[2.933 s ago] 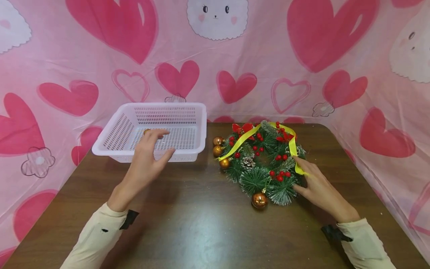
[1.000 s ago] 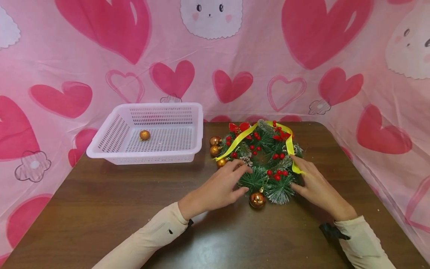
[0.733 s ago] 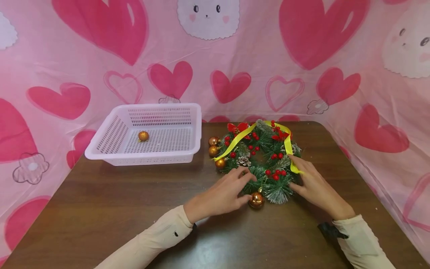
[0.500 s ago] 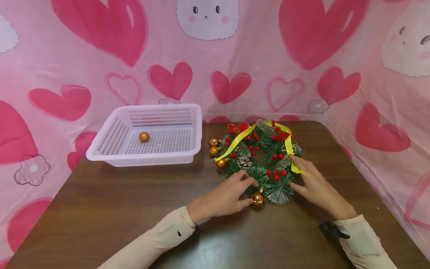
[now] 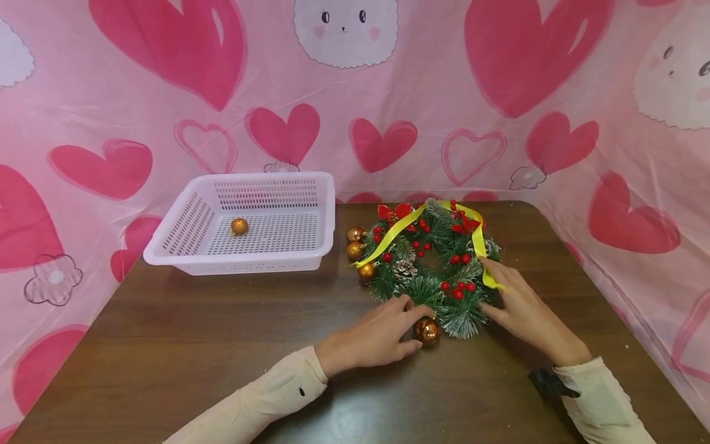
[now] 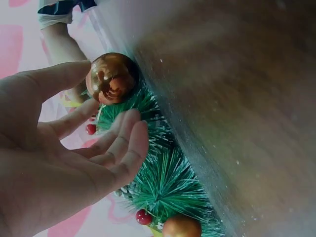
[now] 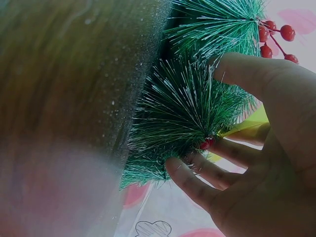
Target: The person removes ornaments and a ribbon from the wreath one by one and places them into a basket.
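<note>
In the head view, a green wreath (image 5: 418, 290) with red berries, a pinecone and a yellow ribbon (image 5: 396, 235) lies on the right half of the table. My left hand (image 5: 377, 334) is at its near edge, thumb and forefinger pinching a shiny copper Christmas ball (image 5: 426, 332). Close up in the left wrist view, those two fingertips meet the ball (image 6: 113, 79), while the other fingers stay loosely bent beside the needles. My right hand (image 5: 521, 308) grips the wreath's right edge by the ribbon's end; the right wrist view shows thumb and fingers on the needles (image 7: 192, 98).
A white perforated plastic basket (image 5: 238, 262) stands at the back left, with one golden ball (image 5: 239, 226) inside. Several more balls (image 5: 356, 251) lie along the wreath's left side. Behind the wooden table (image 5: 222, 345) hangs a pink heart-patterned cloth (image 5: 432, 80).
My left hand has come from over the basket to the wreath's near edge, its thumb and forefinger now at the copper ball. My right hand has kept its place on the wreath.
</note>
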`<control>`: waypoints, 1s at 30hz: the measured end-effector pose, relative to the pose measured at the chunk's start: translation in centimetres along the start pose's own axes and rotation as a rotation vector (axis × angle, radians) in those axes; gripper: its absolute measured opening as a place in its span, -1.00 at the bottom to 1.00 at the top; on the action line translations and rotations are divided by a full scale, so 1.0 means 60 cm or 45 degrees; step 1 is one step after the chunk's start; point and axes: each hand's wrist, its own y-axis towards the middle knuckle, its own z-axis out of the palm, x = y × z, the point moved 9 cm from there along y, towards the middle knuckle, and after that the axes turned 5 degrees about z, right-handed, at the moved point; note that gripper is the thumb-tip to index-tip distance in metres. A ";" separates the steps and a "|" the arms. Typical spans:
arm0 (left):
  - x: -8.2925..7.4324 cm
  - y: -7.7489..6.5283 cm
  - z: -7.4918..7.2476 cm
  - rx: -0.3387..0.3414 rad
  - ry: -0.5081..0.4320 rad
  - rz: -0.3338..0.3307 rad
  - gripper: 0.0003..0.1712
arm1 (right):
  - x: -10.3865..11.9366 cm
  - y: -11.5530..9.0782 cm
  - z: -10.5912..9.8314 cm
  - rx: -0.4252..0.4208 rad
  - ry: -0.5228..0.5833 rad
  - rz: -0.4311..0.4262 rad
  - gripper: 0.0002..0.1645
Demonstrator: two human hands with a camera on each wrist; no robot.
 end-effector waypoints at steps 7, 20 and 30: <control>-0.009 -0.003 0.011 0.044 0.037 0.021 -0.29 | 0.003 -0.001 -0.002 -0.013 -0.005 -0.013 0.18; -0.012 -0.004 0.017 0.038 0.010 0.032 -0.34 | 0.000 0.001 0.000 -0.007 -0.001 0.002 0.17; -0.016 0.000 0.008 -0.043 -0.006 0.095 -0.44 | -0.001 0.000 0.001 0.003 0.003 0.016 0.16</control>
